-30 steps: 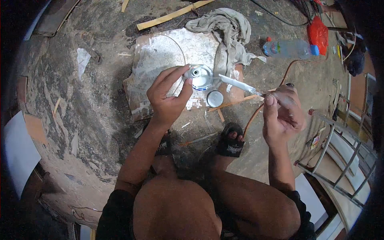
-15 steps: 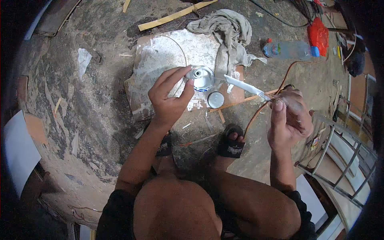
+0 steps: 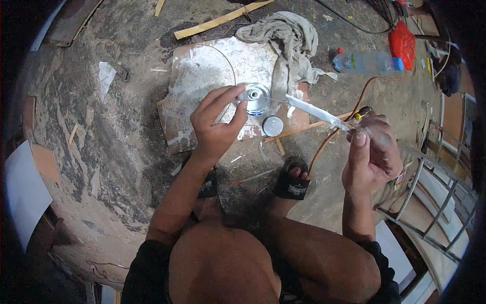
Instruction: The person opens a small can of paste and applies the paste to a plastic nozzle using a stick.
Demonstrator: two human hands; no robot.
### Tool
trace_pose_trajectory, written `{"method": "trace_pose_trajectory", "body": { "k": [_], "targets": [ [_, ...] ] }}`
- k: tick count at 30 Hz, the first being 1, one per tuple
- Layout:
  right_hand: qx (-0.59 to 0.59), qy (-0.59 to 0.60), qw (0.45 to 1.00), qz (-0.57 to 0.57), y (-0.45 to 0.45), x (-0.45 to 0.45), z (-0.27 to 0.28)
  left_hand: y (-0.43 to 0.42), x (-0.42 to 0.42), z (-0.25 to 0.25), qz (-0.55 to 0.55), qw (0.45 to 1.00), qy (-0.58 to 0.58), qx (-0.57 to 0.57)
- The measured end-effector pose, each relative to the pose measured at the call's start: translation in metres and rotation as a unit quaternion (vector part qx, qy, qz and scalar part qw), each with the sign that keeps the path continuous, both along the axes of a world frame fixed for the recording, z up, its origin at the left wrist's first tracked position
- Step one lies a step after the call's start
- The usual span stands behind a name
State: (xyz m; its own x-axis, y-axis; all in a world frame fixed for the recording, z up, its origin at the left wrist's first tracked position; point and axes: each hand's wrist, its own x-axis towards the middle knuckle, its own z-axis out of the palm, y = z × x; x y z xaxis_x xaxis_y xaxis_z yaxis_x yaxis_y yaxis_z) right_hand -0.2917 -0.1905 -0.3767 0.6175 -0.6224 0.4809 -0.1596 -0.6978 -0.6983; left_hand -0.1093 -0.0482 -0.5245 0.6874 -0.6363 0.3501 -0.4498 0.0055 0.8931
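Note:
My left hand (image 3: 217, 116) is closed in a pinch, thumb and fingertips on a small, clear round piece (image 3: 252, 95) with a dark hole at its middle. This piece is in front of an open round tin (image 3: 263, 105) with white inside, hiding part of it. My right hand (image 3: 372, 152) is closed on the clear end of a slim white tube-like piece (image 3: 314, 111), which points left toward the tin. A thin line runs between its tip and the left hand's piece. A small grey round lid or pot (image 3: 273, 126) sits beside the tin.
A white-stained board (image 3: 202, 76) lies beneath the tin, with a crumpled grey cloth (image 3: 293, 35) on it. Beyond are a plastic bottle (image 3: 364, 63), a red bag (image 3: 402, 45) and a wood strip (image 3: 223, 19). An orange cord (image 3: 364, 93) crosses the floor; a metal frame (image 3: 440, 202) stands right.
My right hand has shifted slightly right and down with the white piece, uncovering a yellow-and-black item behind it. My left hand has moved slightly right with the clear round piece.

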Motion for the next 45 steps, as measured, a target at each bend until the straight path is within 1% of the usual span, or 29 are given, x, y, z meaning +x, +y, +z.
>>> {"method": "trace_pose_trajectory", "body": {
  "k": [4, 7, 10, 13, 18, 21, 25, 31, 37, 45],
  "targets": [
    [-0.003, -0.017, 1.000, 0.018, -0.001, 0.002, -0.002, -0.001, -0.003, -0.001, -0.018, 1.000, 0.000, 0.005],
    [-0.002, -0.016, 1.000, 0.022, 0.000, 0.004, 0.001, 0.001, -0.007, 0.002, -0.039, 0.998, 0.043, 0.023],
    [-0.014, -0.007, 1.000, 0.021, 0.000, 0.004, 0.004, 0.000, -0.009, 0.001, -0.037, 0.998, 0.050, 0.020],
    [-0.028, -0.001, 0.999, 0.026, 0.000, 0.004, 0.005, -0.003, -0.007, 0.004, -0.030, 0.999, 0.024, 0.016],
    [-0.048, -0.008, 0.998, 0.036, -0.002, 0.006, 0.005, -0.005, -0.006, 0.004, -0.035, 0.999, 0.014, 0.008],
    [-0.021, 0.028, 0.999, 0.019, 0.004, 0.006, 0.010, -0.006, -0.006, 0.005, -0.039, 0.999, 0.012, 0.004],
    [-0.013, 0.021, 0.999, 0.025, 0.005, 0.005, 0.010, -0.004, -0.008, 0.009, -0.045, 0.998, 0.037, 0.011],
    [-0.029, 0.024, 0.999, 0.027, 0.005, 0.005, 0.011, -0.005, -0.007, 0.007, -0.042, 0.999, 0.018, 0.001],
    [-0.042, 0.008, 0.998, 0.040, 0.000, 0.003, 0.008, -0.004, -0.008, 0.010, -0.050, 0.998, 0.047, 0.010],
    [-0.025, 0.030, 0.999, 0.026, 0.006, 0.005, 0.013, -0.006, -0.007, 0.009, -0.044, 0.999, 0.016, -0.007]
  ]
}}
